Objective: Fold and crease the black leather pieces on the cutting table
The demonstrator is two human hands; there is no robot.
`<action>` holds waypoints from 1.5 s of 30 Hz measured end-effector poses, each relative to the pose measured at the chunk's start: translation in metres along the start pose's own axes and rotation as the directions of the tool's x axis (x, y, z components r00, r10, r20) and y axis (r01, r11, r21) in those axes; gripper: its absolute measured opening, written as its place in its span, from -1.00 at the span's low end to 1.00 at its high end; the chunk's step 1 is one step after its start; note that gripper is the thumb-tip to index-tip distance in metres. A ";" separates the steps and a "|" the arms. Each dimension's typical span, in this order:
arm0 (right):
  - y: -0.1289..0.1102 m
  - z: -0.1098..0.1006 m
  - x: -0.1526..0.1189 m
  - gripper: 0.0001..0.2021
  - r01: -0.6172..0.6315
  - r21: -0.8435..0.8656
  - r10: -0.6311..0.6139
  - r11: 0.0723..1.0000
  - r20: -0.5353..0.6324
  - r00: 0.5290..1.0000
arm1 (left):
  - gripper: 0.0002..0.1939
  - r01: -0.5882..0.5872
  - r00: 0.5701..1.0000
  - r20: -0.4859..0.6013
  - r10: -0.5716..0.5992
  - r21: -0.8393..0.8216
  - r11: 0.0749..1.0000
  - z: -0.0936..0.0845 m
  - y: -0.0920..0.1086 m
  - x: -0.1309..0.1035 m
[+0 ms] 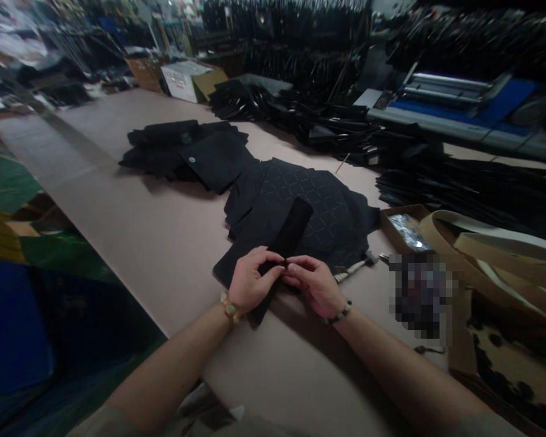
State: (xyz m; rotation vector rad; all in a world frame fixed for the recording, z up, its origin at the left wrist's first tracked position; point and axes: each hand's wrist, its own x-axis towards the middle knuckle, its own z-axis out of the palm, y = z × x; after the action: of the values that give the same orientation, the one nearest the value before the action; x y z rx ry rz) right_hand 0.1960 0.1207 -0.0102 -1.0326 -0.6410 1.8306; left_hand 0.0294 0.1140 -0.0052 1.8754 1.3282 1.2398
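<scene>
A narrow black strip (295, 223) runs slantwise over a pile of black pieces with a stitched diamond pattern (330, 209). My left hand (255, 280) is closed on this strip, thumb and index finger pinched near its edge. Fingertip to fingertip with it, my right hand (313, 284) is also pinched; whatever lies between its fingers is too small and dark to make out. The strip's lower end hangs below my left palm.
Another black stack (222, 159) lies further back on the pinkish table (131, 237). At the right are a small box with a clear bag (407, 232), tan bands (486, 255) and a carton with black bits (514, 370). Black bundles line the back.
</scene>
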 end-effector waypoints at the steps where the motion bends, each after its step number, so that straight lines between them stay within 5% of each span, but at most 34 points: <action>1: -0.001 0.000 0.000 -0.66 -0.003 -0.007 0.003 1.000 0.002 1.000 | -0.92 -0.002 1.000 0.012 0.002 0.004 1.000 0.000 0.000 -0.001; 13: 0.002 0.000 0.003 -0.65 0.007 -0.046 -0.006 0.999 0.022 1.000 | -0.93 -0.041 0.999 0.006 0.040 0.014 0.999 -0.003 0.000 -0.002; 18: -0.004 -0.001 0.000 -0.62 0.156 -0.148 -0.150 0.977 0.051 0.987 | -0.75 0.154 0.979 0.158 -0.125 -0.186 0.970 -0.004 0.001 0.001; 22: -0.010 -0.004 -0.001 -0.71 0.248 -0.351 -0.249 0.903 0.044 0.968 | -0.26 0.505 0.861 0.345 -0.373 -0.500 0.704 -0.002 0.002 0.003; 25: -0.011 -0.006 0.000 -0.76 0.314 -0.443 -0.326 0.840 0.051 0.944 | -0.40 0.627 0.777 0.406 -0.482 -0.574 0.527 0.000 0.000 0.005; 29: -0.008 -0.007 0.001 -0.80 0.401 -0.503 -0.426 0.766 0.070 0.902 | -0.63 0.651 0.742 0.414 -0.526 -0.631 0.422 0.004 -0.004 0.006; 37: -0.004 -0.009 -0.002 -0.92 0.577 -0.603 -0.593 0.550 0.204 0.779 | -0.67 0.622 0.780 0.373 -0.503 -0.549 0.558 0.004 -0.007 0.005; 45: -0.002 -0.008 -0.003 -0.95 0.581 -0.618 -0.610 0.529 0.199 0.767 | -0.64 0.599 0.800 0.342 -0.494 -0.518 0.611 0.006 -0.011 0.003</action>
State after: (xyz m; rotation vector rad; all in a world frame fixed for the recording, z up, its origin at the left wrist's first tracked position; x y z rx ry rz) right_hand 0.2046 0.1193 -0.0116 -1.0827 -1.4844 0.9505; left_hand 0.0306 0.1216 -0.0160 0.9686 1.1043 0.9788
